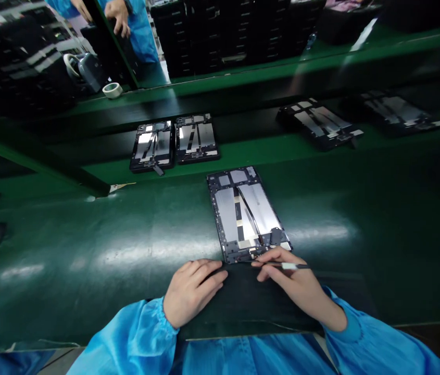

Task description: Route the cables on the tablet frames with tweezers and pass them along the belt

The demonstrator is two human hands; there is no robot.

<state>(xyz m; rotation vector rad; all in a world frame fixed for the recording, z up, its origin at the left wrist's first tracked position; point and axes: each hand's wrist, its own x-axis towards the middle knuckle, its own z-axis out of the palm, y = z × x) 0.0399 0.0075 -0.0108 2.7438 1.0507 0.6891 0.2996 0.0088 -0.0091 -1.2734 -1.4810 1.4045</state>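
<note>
An opened tablet [249, 208] lies on the green bench in front of me, its silver battery panels and black ribbon cables showing. My right hand [288, 273] is at its near edge, pinching slim tweezers [290, 266] with a white band round them. Their tip points left, close to the lower circuit board [243, 255]; whether it touches anything I cannot make out. Against the tablet's near left corner, my left hand [196, 289] rests with loosely bent fingers on the dark mat [239, 307], holding nothing visible.
Two opened tablets [196, 138] lie side by side beyond, and two more [321, 122] farther right. A tape roll [112, 90] sits on the shelf ledge near a green post [48, 151]. Black stacked trays [223, 36] and a co-worker's hand [117, 15] are behind.
</note>
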